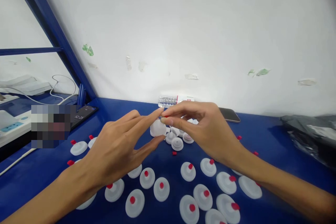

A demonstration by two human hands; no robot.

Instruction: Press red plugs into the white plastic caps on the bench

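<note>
White plastic lid [158, 128] sits between the index finger and thumb of my left hand [115, 143] as my right hand [207, 129] pinches a small red cap [166, 116] at its upper edge, seen from my head camera. It looks light, smooth and fairly stiff, probably slightly slippery and best held by its rim; the cap seems firm enough for fingertips. Round, cloudy lids [133, 210] with red tips [132, 200] dot the glossy blue table [157, 213], ringed white discs [177, 144] clustered beyond
</note>
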